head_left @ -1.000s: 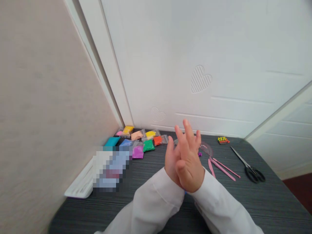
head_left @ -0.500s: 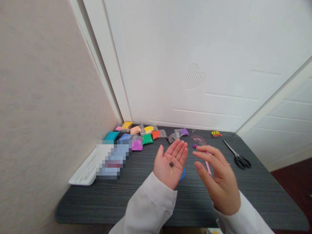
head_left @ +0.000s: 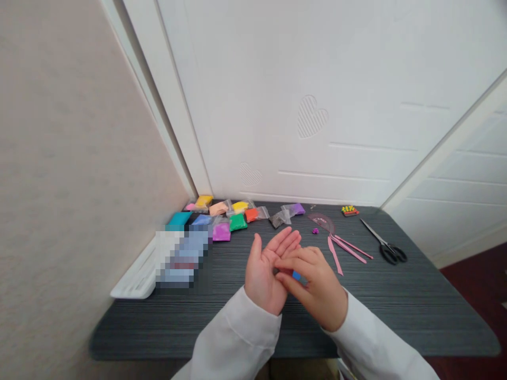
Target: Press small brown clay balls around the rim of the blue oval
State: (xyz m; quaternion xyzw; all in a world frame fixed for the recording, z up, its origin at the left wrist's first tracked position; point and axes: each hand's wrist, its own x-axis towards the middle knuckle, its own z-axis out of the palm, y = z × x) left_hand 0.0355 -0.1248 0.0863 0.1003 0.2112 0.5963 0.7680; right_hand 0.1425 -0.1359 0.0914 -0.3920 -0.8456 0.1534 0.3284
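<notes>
My left hand (head_left: 261, 277) is held palm up above the table, its fingers stretched out flat. On its palm sits a small dark clay ball (head_left: 275, 271), partly covered. The thumb and fingertips of my right hand (head_left: 317, 285) close around this ball from the right, touching the palm. Behind both hands a bit of a blue object (head_left: 296, 275) shows; its full shape is hidden.
Several bags of coloured clay, among them a green one (head_left: 238, 222), lie at the back left. Pink modelling tools (head_left: 348, 249), a purple clay bit (head_left: 315, 231), a clear protractor (head_left: 321, 221) and scissors (head_left: 383, 243) lie right. A white tray (head_left: 134, 279) stands left.
My right hand has moved left and down from beside my left hand, and its fingers have come together at the clay ball. My left hand stays palm up.
</notes>
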